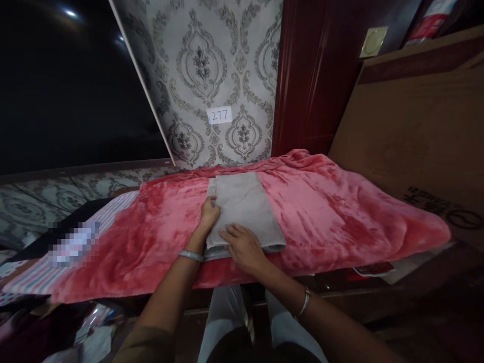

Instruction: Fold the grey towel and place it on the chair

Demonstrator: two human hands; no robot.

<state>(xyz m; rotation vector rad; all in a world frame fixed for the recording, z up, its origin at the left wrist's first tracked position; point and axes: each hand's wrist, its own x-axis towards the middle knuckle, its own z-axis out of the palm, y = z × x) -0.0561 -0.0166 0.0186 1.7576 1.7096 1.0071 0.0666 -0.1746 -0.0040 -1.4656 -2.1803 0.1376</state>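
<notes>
A folded grey cloth (242, 199) lies on a pink plush blanket (302, 201), its layers showing at the near edge. I cannot tell what kind of item the cloth is. At its left edge my left hand (209, 213) is closed, the fingers bent around the border. My right hand (246, 248) rests on the near part of the cloth, palm down, with fingers stretched out and slightly apart. Both wrists wear bracelets.
To the left of the blanket is a striped cloth (109, 214), below a large dark screen (75, 91). A big cardboard box (412, 121) stands at the right. Behind is a patterned wall (204, 60) with a paper label (219, 115) reading 277.
</notes>
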